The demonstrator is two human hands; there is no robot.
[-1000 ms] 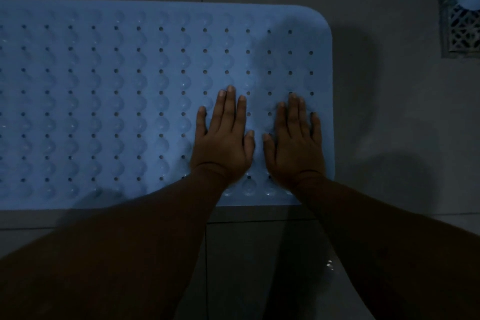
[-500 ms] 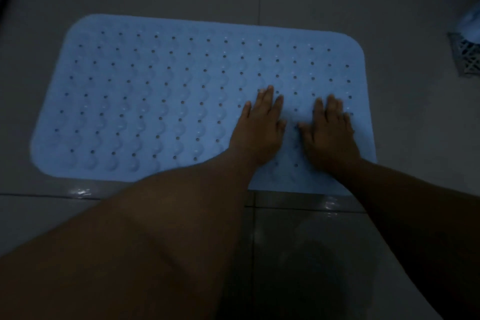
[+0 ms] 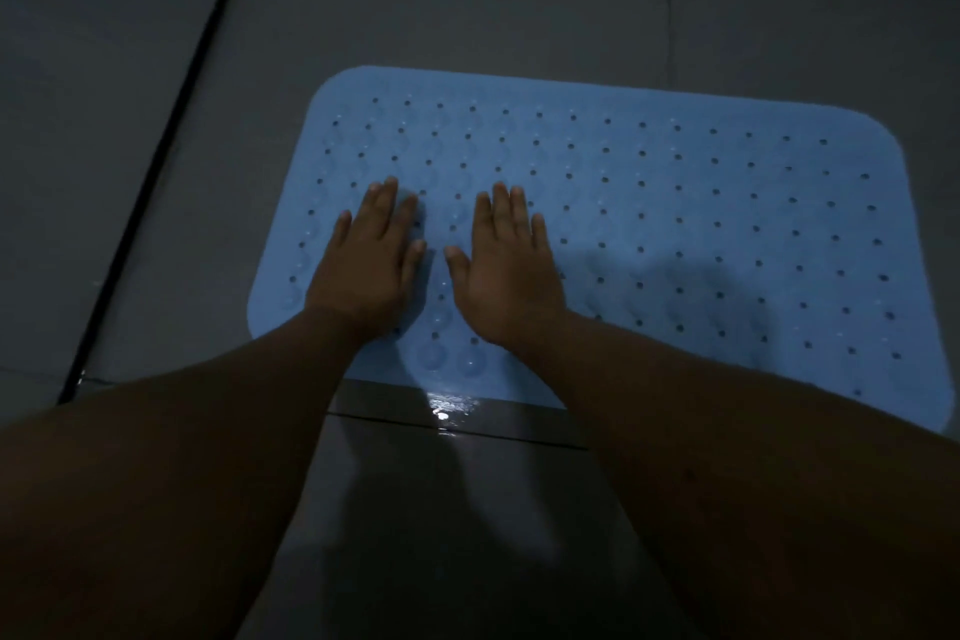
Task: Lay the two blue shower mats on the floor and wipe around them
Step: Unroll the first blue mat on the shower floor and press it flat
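Now, mat: one blue shower mat (image 3: 649, 234) lies flat on grey floor tiles (image 3: 130, 146), holes + bumps showing.
L hand: left hand (image 3: 371, 265) palm down, fingers straight, pressing mat's left end.
R hand: right hand (image 3: 506, 270) flat just beside it, thumb out.
Floor: wet glint (image 3: 444, 405) at mat's near edge.

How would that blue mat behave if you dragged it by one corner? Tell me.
The blue mat would probably flop, since it lies thin and flat on the tiled floor. Its bubble-like cups likely grip. The wet patch may make the near edge slippery.
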